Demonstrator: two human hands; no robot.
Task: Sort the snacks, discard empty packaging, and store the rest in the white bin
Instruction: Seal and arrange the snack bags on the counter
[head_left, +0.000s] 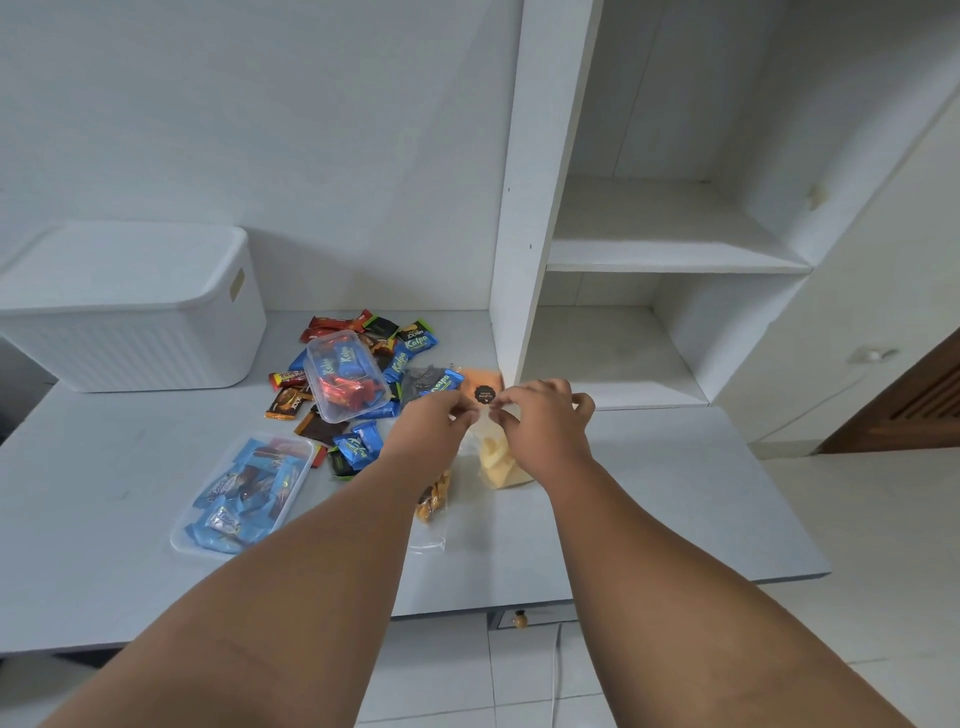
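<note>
The left hand (434, 422) and right hand (545, 415) meet near the back edge of the worktop (675, 509). Their curled fingertips pinch the top of a clear bag of pale chips (498, 465), and the fingers hide its mouth. The left forearm covers part of a second clear bag of brown snacks (432, 501) just beside it. Behind the hands, only the top of an orange pack (480, 382) shows. Leftward lie loose wrapped snacks (410, 340), a clear tub (345, 384) resting on them, and a clear tray (244, 493) of blue wrappers. The lidded white bin (130, 322) sits at the back left corner.
</note>
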